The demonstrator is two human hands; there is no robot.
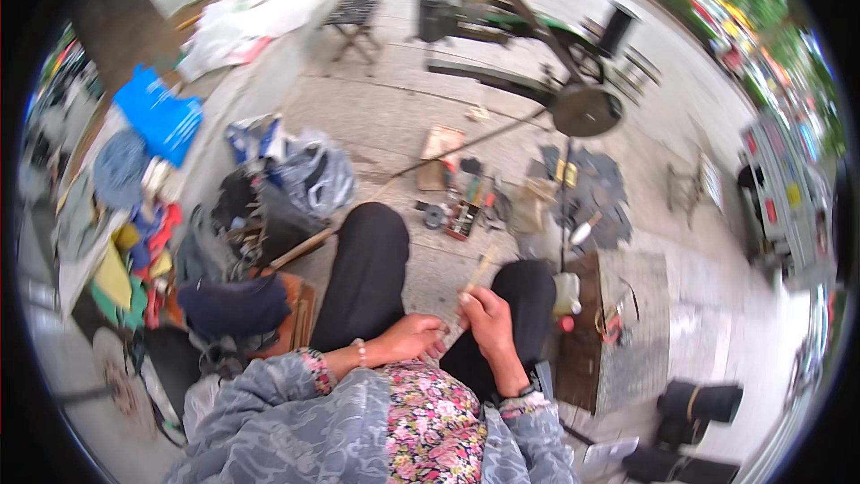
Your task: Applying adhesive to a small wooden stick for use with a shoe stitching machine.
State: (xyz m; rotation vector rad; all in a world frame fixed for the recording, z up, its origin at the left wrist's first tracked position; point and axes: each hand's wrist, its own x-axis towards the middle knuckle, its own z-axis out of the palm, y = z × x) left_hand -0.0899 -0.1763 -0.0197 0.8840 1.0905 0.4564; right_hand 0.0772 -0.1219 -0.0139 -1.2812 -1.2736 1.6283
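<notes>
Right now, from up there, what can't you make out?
In the head view:
- Left hand: its curled fingers hide whether it holds anything.
- Thin stick: the right hand covers its lower end.
- Small red box: contents too small and blurred to name.
- Grey vehicle: blurred, meeting the dark lens rim.

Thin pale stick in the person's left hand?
No, the right hand pinches the thin pale stick, while the left hand is apart from it.

Surface colours and patterns
Inner garment (434, 426): multicolour floral, mainly pink. Jacket (296, 421): grey-blue, paler swirl pattern. Trousers (363, 251): plain black. Thin stick (484, 267): pale yellow. Bag (159, 115): bright blue, white markings.
</notes>
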